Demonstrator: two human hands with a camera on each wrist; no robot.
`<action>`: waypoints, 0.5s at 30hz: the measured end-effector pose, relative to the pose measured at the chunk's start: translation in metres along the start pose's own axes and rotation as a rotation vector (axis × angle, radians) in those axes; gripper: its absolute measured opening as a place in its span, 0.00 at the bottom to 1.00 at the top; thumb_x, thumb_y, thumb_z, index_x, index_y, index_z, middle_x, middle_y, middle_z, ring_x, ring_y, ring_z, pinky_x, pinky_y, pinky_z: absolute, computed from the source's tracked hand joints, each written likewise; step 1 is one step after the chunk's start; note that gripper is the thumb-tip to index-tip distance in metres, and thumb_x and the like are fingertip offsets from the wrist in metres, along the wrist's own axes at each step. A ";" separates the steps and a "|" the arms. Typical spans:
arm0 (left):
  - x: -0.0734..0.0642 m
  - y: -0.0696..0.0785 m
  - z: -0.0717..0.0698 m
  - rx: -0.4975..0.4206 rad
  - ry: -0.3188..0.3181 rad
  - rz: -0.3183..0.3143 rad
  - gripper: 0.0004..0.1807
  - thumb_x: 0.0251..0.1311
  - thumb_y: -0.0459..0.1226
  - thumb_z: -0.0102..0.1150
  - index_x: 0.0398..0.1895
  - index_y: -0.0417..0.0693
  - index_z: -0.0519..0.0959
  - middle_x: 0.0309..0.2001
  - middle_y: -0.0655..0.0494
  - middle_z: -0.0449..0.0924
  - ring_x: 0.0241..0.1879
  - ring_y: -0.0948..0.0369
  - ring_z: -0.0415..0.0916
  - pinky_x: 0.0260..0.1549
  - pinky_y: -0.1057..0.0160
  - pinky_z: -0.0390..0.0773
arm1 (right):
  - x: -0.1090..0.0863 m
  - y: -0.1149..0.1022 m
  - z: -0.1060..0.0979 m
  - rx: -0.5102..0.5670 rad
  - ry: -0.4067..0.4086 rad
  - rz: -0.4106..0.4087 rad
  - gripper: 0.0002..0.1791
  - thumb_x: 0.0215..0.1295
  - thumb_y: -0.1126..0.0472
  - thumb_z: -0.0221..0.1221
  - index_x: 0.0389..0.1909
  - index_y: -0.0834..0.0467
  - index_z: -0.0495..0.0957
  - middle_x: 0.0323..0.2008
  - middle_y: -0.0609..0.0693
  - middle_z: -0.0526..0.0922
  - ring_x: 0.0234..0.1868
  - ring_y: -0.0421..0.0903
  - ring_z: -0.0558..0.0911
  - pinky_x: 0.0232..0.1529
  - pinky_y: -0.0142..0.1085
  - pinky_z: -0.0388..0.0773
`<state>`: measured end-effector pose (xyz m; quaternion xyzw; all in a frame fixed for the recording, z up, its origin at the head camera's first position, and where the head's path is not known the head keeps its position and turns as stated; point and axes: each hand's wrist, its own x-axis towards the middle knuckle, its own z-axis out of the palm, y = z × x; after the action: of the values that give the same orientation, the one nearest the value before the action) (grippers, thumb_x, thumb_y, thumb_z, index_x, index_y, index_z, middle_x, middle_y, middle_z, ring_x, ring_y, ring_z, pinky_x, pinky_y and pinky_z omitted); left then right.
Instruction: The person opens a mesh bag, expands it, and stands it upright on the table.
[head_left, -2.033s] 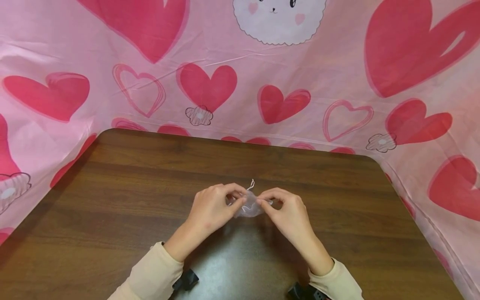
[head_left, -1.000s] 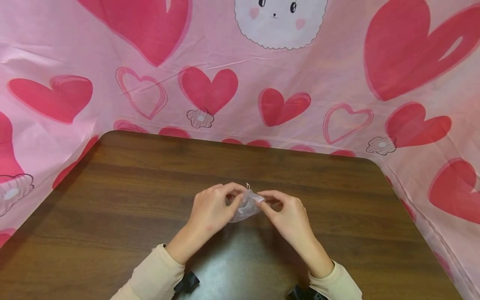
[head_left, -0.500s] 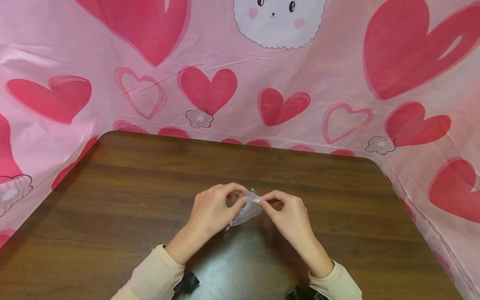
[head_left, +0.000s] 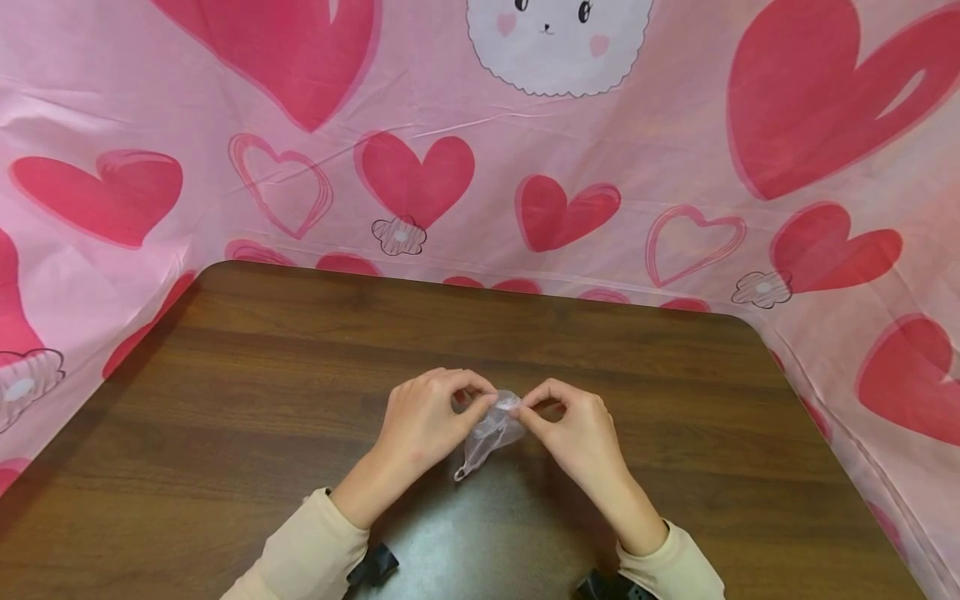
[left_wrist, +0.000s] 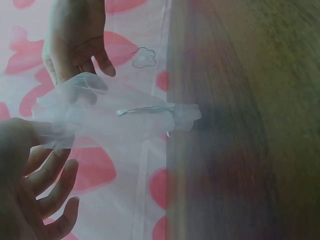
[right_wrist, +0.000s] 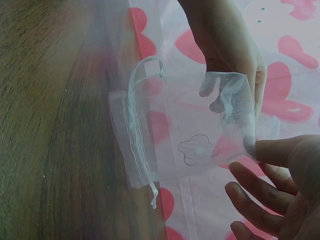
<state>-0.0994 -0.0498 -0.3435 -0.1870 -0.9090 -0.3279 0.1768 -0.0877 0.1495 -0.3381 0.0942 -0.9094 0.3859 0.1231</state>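
Heart-print cloth backs the counter. Above it, left hand and right hand pinch a sheer bag in their fingers, its drawstring dangling free. Already lifted, it isn't yet released; handling looks unfinished.

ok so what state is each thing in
Small sheer white mesh drawstring bag: creased, held up, open or closed unclear
Thin white cord drawstring: looped, sticking out past the bag
Left hand: pinching the bag
Right hand: pinching the bag
Dark-brown round-cornered wood-grain table: shiny near the person
Pink heart-print cloth: wrinkled, upright behind the table
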 end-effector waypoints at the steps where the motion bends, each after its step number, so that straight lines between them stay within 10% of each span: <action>1: 0.000 0.000 0.000 -0.002 0.001 0.001 0.03 0.56 0.48 0.72 0.33 0.68 0.86 0.24 0.73 0.77 0.27 0.70 0.74 0.24 0.63 0.70 | 0.000 0.000 0.000 0.001 0.001 -0.002 0.08 0.52 0.59 0.75 0.24 0.46 0.83 0.26 0.37 0.84 0.33 0.41 0.83 0.38 0.46 0.79; 15: 0.001 -0.002 -0.001 -0.003 0.033 -0.036 0.06 0.56 0.42 0.70 0.34 0.67 0.86 0.26 0.74 0.80 0.27 0.70 0.75 0.24 0.61 0.70 | 0.002 0.001 -0.001 0.069 0.039 -0.074 0.07 0.53 0.67 0.73 0.29 0.54 0.86 0.28 0.40 0.86 0.30 0.38 0.83 0.37 0.43 0.81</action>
<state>-0.1009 -0.0516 -0.3427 -0.1654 -0.9088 -0.3353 0.1854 -0.0900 0.1508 -0.3378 0.1244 -0.8889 0.4139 0.1517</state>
